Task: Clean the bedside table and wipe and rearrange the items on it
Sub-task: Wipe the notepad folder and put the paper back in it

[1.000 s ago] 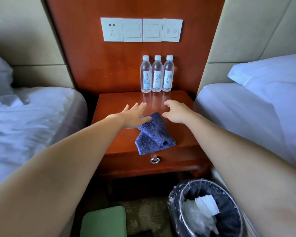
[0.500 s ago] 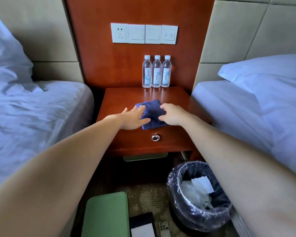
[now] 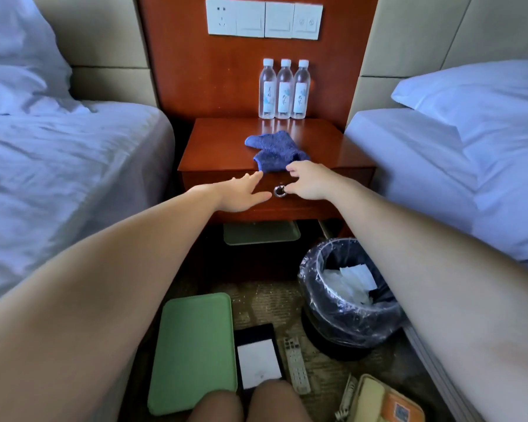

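Observation:
The red-brown bedside table (image 3: 223, 147) stands between two beds. A crumpled blue cloth (image 3: 275, 150) lies on its top near the front edge. Three water bottles (image 3: 284, 89) stand in a row at the back against the wall panel. My left hand (image 3: 241, 193) hovers in front of the drawer face, fingers straight, holding nothing. My right hand (image 3: 307, 181) is just right of the ring drawer pull (image 3: 280, 190), fingers loosely bent, its fingertips close to the cloth's front edge. Neither hand grips anything.
On the floor lie a green tray (image 3: 192, 351), a black notepad holder (image 3: 258, 357), a remote (image 3: 296, 365) and a telephone (image 3: 378, 400). A lined bin (image 3: 348, 293) stands at right. Another green tray (image 3: 261, 233) sits under the table. Beds flank both sides.
Both hands have drawn back from the cloth on the table top to the drawer front. The cloth stays on the table. The camera has pulled back and tilted down.

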